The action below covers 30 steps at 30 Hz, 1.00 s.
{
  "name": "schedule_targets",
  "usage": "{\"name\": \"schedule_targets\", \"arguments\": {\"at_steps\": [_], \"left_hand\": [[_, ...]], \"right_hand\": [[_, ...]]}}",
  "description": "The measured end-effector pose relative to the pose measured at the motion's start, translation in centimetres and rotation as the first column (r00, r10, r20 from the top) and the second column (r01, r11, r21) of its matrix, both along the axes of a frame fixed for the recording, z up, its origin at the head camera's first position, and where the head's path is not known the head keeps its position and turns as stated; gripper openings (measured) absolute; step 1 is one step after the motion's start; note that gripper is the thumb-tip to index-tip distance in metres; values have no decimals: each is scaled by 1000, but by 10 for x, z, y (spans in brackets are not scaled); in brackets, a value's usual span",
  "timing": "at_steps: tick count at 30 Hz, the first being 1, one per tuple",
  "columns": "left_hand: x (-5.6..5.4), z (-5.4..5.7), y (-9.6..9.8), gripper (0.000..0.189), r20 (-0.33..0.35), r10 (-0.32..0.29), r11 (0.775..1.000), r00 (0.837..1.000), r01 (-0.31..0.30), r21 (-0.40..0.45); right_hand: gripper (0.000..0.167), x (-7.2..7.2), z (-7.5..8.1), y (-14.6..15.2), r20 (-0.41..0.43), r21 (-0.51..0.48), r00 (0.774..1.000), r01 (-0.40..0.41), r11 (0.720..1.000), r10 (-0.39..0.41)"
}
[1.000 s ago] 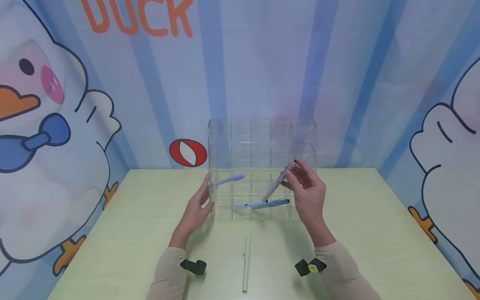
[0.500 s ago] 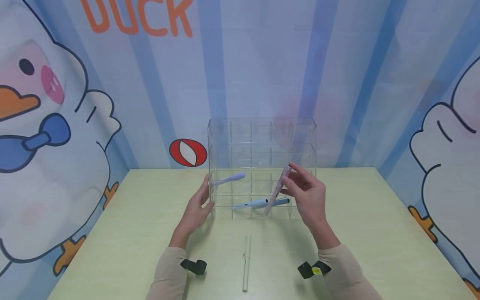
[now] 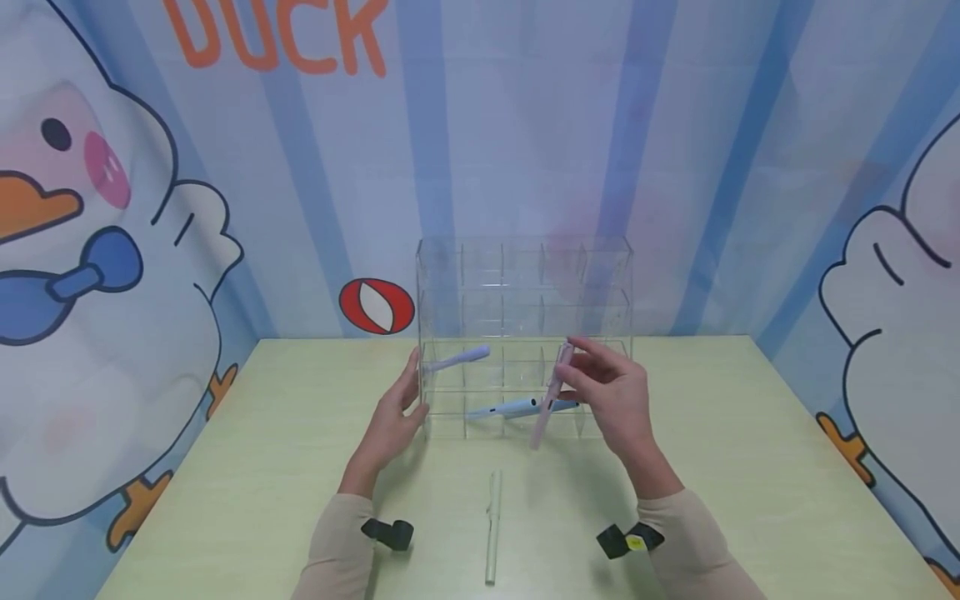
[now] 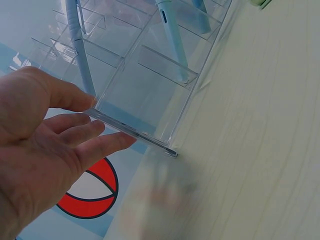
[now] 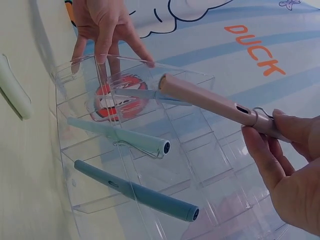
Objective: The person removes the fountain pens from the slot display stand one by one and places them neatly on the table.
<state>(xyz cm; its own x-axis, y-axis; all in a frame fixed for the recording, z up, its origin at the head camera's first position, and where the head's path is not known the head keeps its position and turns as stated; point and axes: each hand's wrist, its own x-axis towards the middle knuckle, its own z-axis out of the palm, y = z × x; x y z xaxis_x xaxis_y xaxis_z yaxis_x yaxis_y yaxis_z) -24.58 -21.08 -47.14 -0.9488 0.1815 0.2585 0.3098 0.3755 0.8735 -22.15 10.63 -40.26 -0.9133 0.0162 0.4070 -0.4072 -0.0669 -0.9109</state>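
A clear acrylic pen rack [image 3: 522, 340] with several compartments stands on the table. My left hand [image 3: 390, 417] grips its left side wall, thumb and fingers on either side of the edge in the left wrist view. Between thumb and fingertips, my right hand [image 3: 618, 396] pinches a pale pink pen [image 5: 205, 102], tilted with its lower end toward the table, in front of the rack's right half. A light blue pen [image 3: 498, 408] and a darker blue pen [image 5: 137, 192] lie in the lowest row. One row up on the left sits a lavender pen [image 3: 468, 357].
Nearer to me, a pale green pen [image 3: 492, 533] lies lengthwise on the light wooden table [image 3: 247, 483]. Behind the rack rises a blue striped backdrop [image 3: 517, 125] printed with ducks.
My right hand has moved slightly left and down, bringing the pink pen lower and steeper, its bottom end now below the rack's front edge in view. My left hand has stayed still.
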Motion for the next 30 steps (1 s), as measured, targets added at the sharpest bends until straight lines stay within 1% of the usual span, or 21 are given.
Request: {"name": "schedule_targets", "arguments": {"at_steps": [5, 8, 10, 17, 20, 22, 26, 30], "left_hand": [[0, 0, 1, 86, -10, -8, 1000, 1000, 8, 4], [0, 0, 2, 84, -6, -10, 1000, 1000, 10, 1], [2, 2, 2, 84, 0, -13, 1000, 1000, 13, 3], [21, 31, 8, 80, 14, -26, 1000, 1000, 26, -12], [24, 36, 9, 80, 20, -24, 999, 1000, 25, -22], [25, 37, 9, 80, 19, -25, 999, 999, 26, -21], [25, 37, 9, 80, 14, -25, 999, 1000, 25, -20], [25, 36, 8, 80, 13, -22, 1000, 1000, 22, -22]], "right_hand": [[44, 1, 0, 3, 65, 29, 997, -49, 998, 47], [46, 2, 1, 5, 111, 42, 991, -79, 996, 73], [47, 3, 2, 5, 144, 51, 985, -101, 994, 93], [53, 7, 6, 4, 252, 92, 954, -190, 978, 162], [55, 8, 8, 4, 290, 104, 940, -217, 971, 179], [56, 8, 9, 3, 320, 112, 929, -231, 967, 185], [55, 9, 9, 2, 379, 142, 908, -249, 958, 180], [50, 9, 7, 0, 409, 191, 898, -260, 946, 164]]}}
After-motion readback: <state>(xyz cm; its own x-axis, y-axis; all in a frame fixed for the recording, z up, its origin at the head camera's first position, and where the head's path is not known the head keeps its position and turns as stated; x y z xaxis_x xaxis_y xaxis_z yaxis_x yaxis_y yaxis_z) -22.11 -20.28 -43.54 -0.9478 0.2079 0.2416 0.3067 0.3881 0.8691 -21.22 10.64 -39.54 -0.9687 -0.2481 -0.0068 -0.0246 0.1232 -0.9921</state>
